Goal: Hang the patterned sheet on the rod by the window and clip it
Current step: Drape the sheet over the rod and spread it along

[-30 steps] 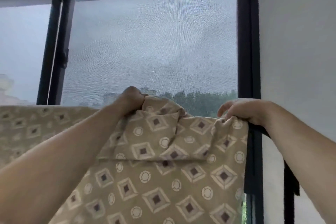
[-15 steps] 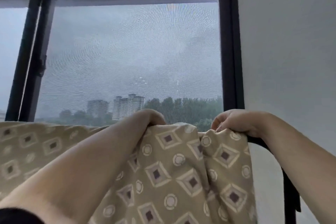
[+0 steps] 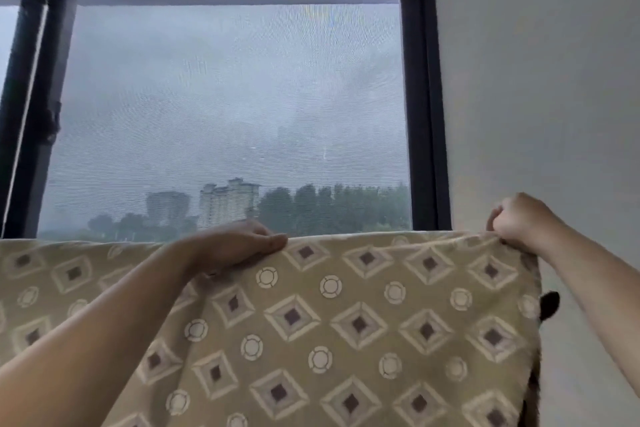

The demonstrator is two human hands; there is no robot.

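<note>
A tan patterned sheet (image 3: 346,315) with diamonds and circles hangs draped over a rod in front of the window, its top fold running level across the view. The rod itself is hidden under the fabric. My left hand (image 3: 239,244) lies flat with straight fingers on the top fold near the middle. At the sheet's right end my right hand (image 3: 516,218) grips the top corner with curled fingers. No clip is in view.
Behind the sheet is a dark-framed window (image 3: 420,97) with a mesh screen and a rolled blind at its top. A plain white wall (image 3: 540,80) fills the right side. A dark piece of the rack (image 3: 549,305) pokes out below the sheet's right edge.
The bunched fabric has been pulled out flat along the rod. My right hand moved right with the corner, past the window frame. My left hand let go of its bunch and now lies flat.
</note>
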